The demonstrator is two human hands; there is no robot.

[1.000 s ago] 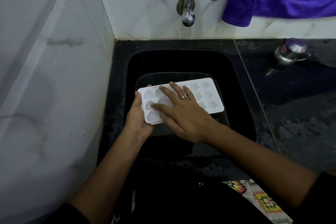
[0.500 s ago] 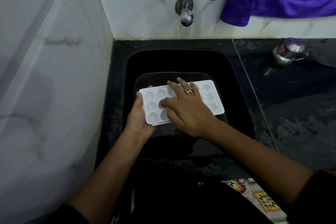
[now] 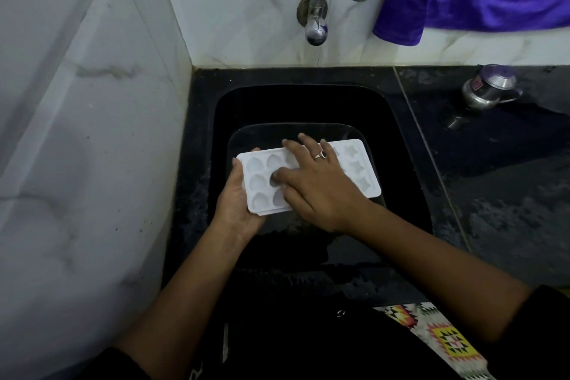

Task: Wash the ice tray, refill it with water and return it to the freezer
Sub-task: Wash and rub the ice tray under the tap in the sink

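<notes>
The left hand [image 3: 237,203] grips the left end of the white tray [image 3: 357,170], held level over the black sink [image 3: 401,139], with its fingers hidden beneath. The tray has 3 rows of cells, hearts at left and stars at right, and I cannot tell whether they hold water. The right hand [image 3: 320,191] lies across the tray's middle with fingers spread and fairly straight, thumb tip in 1 cell, while farther right a steel pot [image 3: 489,89] bears a red label too small to read.
</notes>
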